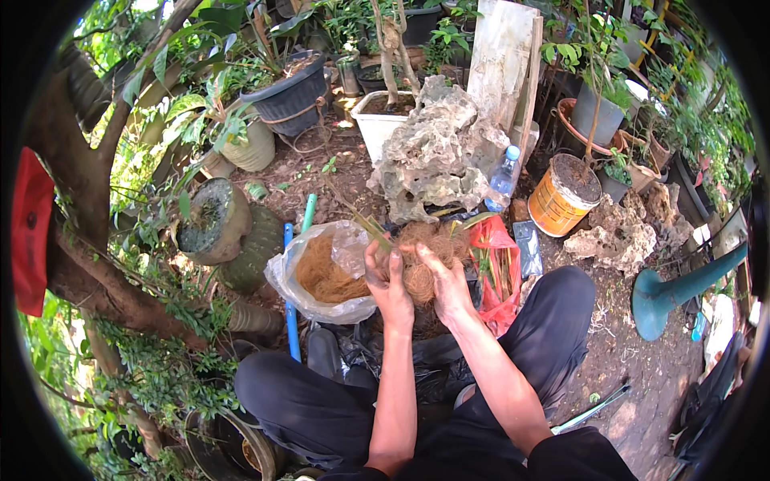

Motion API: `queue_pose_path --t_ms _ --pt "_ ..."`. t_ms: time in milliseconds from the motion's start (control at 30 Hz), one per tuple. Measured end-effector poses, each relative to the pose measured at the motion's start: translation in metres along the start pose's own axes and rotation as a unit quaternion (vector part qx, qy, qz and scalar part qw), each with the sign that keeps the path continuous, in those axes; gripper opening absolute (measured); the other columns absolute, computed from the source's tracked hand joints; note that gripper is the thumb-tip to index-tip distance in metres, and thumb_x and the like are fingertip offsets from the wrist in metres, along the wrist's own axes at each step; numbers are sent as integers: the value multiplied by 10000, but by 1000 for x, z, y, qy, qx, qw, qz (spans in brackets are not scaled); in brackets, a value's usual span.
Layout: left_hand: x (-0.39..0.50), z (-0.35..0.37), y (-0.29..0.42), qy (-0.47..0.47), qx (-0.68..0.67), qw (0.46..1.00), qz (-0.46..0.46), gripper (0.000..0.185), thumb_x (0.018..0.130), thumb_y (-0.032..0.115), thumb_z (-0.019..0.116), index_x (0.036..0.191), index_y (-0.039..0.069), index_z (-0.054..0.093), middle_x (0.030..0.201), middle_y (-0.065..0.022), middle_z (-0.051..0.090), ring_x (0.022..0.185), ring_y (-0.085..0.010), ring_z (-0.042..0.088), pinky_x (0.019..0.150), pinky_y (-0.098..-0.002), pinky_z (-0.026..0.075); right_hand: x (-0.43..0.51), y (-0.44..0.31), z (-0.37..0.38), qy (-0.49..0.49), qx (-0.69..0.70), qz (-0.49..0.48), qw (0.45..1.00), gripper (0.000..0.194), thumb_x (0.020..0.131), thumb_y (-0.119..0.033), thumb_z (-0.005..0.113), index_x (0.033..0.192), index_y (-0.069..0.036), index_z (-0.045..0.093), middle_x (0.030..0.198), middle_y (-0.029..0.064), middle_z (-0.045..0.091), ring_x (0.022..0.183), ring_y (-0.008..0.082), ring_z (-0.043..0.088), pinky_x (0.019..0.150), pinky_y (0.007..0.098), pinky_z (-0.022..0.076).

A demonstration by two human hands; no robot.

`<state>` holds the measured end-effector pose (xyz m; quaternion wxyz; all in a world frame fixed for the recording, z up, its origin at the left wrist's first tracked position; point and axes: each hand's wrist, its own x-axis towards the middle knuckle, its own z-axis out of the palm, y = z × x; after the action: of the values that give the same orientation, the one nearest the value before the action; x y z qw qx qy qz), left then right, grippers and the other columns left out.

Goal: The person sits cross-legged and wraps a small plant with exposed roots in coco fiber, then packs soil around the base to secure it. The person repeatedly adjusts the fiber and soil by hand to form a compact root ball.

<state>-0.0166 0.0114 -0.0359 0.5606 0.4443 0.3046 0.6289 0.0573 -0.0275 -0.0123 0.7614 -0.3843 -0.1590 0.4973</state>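
Observation:
Both hands hold a ball of brown coconut fibre (419, 282) between them, with green leaf stems (368, 225) rising towards the upper left. My left hand (388, 282) is cupped at its left side, fingers near the stems. My right hand (445, 282) presses its right side with fingers curled. More loose brown fibre (331, 273) fills a clear plastic bag (349, 311) just left of the hands. A red plastic bag (502, 264) with green plant stems lies on the right. Behind the ball stands a large, pitted rock (430, 150).
A blue pipe (291, 324) lies left of the clear bag. A water bottle (504, 177), an orange bucket of soil (559, 207) and rough rocks (613, 237) stand to the right. Potted plants, a black pot (289, 99) among them, and a white planter (374, 129) are farther back.

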Motion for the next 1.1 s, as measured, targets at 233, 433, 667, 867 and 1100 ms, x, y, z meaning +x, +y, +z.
queue_pose_path --t_ms 233,433,667,867,1100 --pt "-18 22 -3 45 126 990 40 392 932 212 688 1189 -59 568 1131 -145 647 1044 -181 584 929 -336 461 4 13 -5 58 -47 -43 996 428 928 -149 685 1282 35 531 1214 116 637 1064 186 629 935 333 503" --pt "-15 16 -3 80 23 996 -24 332 908 161 710 1120 -64 587 1037 -93 659 908 -142 585 857 -281 470 3 3 -6 6 -53 2 999 363 923 -133 685 1234 25 584 1179 97 656 1058 172 633 918 321 507" --pt "-6 -11 -14 -28 -47 996 -72 591 834 222 746 1259 -122 524 1203 -154 599 1076 -191 595 981 -343 459 -2 -11 -2 -40 -67 26 997 334 930 -175 688 1190 29 638 1117 91 686 1017 153 645 881 304 509" --pt "-5 -17 -17 -53 -100 990 -82 587 821 247 732 1265 -87 543 1204 -137 609 1079 -198 598 971 -343 465 -4 -9 0 -60 -75 10 995 333 943 -208 683 1178 25 650 1074 70 694 957 132 642 843 290 507" --pt "-16 27 3 57 135 989 17 492 926 313 686 1231 -53 561 1153 -162 630 1091 -200 576 986 -346 433 7 4 -3 88 -102 -79 988 291 956 -237 679 1072 30 672 957 69 701 857 115 622 765 274 502"
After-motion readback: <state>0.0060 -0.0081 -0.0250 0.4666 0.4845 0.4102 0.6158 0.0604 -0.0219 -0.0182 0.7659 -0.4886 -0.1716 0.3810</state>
